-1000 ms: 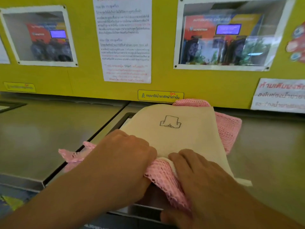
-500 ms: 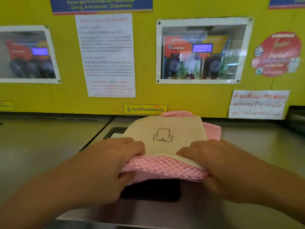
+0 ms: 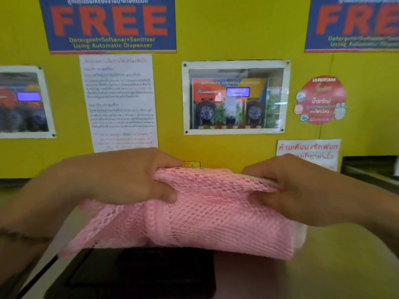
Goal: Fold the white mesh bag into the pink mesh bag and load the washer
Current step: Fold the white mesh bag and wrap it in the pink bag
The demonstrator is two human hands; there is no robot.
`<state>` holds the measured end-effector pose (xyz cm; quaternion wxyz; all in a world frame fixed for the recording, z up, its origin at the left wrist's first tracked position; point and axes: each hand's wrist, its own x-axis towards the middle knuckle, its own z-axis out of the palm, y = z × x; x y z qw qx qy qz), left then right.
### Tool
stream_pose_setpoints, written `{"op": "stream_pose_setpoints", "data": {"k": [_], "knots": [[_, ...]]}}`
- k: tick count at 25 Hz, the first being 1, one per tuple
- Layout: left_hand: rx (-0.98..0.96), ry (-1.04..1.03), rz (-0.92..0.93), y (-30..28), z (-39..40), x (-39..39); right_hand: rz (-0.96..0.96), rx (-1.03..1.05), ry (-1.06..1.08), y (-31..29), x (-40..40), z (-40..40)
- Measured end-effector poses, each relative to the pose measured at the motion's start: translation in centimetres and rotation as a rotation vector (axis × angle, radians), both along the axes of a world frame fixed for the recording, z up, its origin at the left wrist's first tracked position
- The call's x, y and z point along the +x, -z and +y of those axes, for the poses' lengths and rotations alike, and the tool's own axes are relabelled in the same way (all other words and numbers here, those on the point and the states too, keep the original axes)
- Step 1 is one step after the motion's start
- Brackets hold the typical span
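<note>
Above the dark washer opening [image 3: 138, 275], pink mesh bag [image 3: 216, 214] gripped by left hand [image 3: 127, 178] and right hand [image 3: 300, 190].

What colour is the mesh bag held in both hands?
Pink mesh bag, open netted weave, seen best in the head view.

Mesh bag [image 3: 207, 212] between left hand [image 3: 121, 180] and right hand [image 3: 302, 190], above washer opening [image 3: 140, 275].

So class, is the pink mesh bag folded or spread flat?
Folded: the pink mesh bag is doubled over, held up by left hand and right hand.
</note>
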<state>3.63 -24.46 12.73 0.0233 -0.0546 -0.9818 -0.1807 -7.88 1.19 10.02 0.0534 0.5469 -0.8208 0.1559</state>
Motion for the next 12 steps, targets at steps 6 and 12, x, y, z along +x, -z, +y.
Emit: {"op": "stream_pose_setpoints", "data": {"k": [6,12], "knots": [[-0.177,-0.191,-0.130,-3.6,-1.3,-7.4,-0.183,-0.076,0.000,-2.8,-5.9,-2.0],[-0.553,-0.402,0.475,0.9,1.3,-15.3,0.135,0.035,0.546,1.0,-16.8,-5.3]]}}
